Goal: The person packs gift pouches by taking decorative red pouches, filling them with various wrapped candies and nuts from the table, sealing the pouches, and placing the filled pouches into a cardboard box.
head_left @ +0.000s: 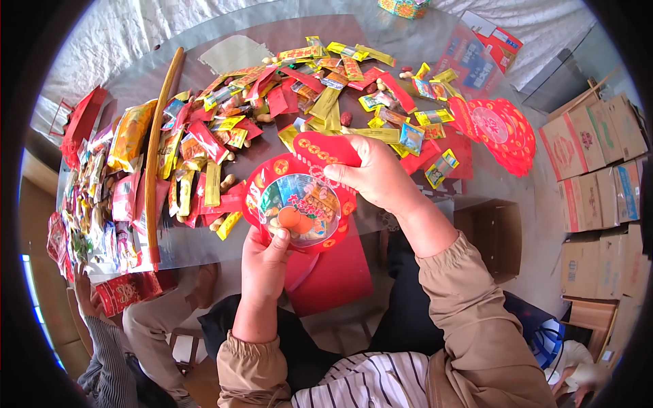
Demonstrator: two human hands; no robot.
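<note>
A red candy bag (347, 231) with gold coin patterns and a round clear window is held up over the near edge of the table. Wrapped snacks and what look like peanuts show through the window. My left hand (264, 262) grips its lower left edge, thumb on the front. My right hand (377, 170) pinches the red top flap between thumb and fingers. Just beyond the bag lies a loose pile of wrapped snacks, red packets and peanuts (326, 109). To the right rests a fanned stack of similar red bags (500, 132).
A long wooden stick (158, 149) separates the pile from more sweets (126, 204) on the left. Another person's hand (83, 289) is at the table's left edge. Cardboard boxes (598, 136) are stacked at right; an open carton (488, 238) stands below the table.
</note>
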